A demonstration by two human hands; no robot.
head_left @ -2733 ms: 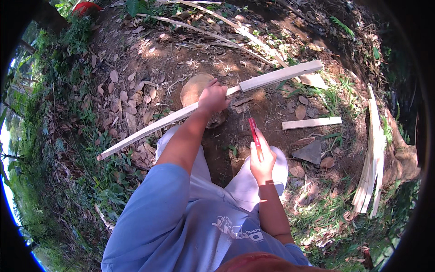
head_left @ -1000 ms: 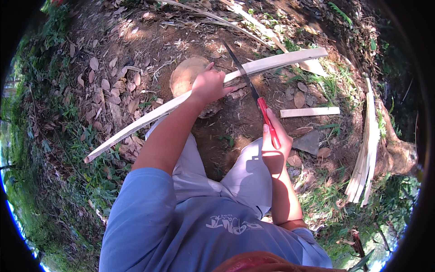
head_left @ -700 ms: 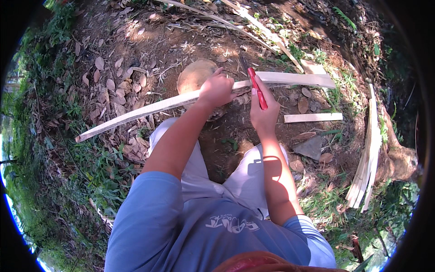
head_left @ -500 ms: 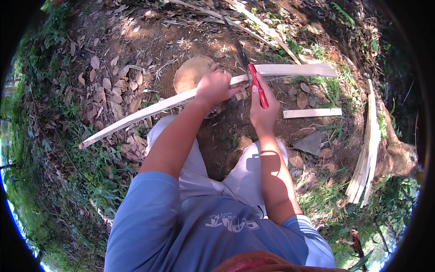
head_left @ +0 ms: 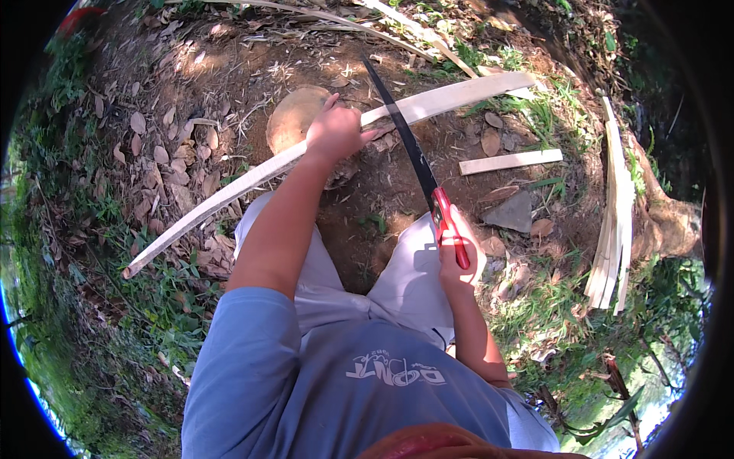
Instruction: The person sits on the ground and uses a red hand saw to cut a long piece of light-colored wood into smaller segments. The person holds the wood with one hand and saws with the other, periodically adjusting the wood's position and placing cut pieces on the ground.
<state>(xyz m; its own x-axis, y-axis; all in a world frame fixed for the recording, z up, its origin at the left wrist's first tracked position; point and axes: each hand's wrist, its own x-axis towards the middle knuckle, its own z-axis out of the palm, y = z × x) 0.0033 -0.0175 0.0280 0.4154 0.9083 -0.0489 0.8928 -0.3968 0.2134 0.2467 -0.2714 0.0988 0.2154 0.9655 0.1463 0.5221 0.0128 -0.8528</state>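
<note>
A long pale wooden plank point(head_left: 451, 98) lies aslant in front of me, its left part narrowing towards my left knee's outer side. My left hand point(head_left: 334, 132) is closed round it beside a round wooden stump point(head_left: 294, 118), which sits partly behind the plank. In my right hand point(head_left: 462, 256) is the red handle of a handsaw point(head_left: 417, 157), held near my right knee. Its dark blade slants up and away to the left, across the plank just right of my left hand. Whether the teeth touch the wood I cannot tell.
A short cut piece of wood point(head_left: 511, 162) lies on the ground at the right, above a flat grey stone point(head_left: 511, 212). Farther right, a bundle of thin strips point(head_left: 614, 222) rests beside a tree root point(head_left: 665, 222). Long strips point(head_left: 417, 30) lie at the far side.
My right hand has drawn the saw back towards my body, baring more of its blade. The plank's right end sits higher in view; my left hand keeps its grip.
</note>
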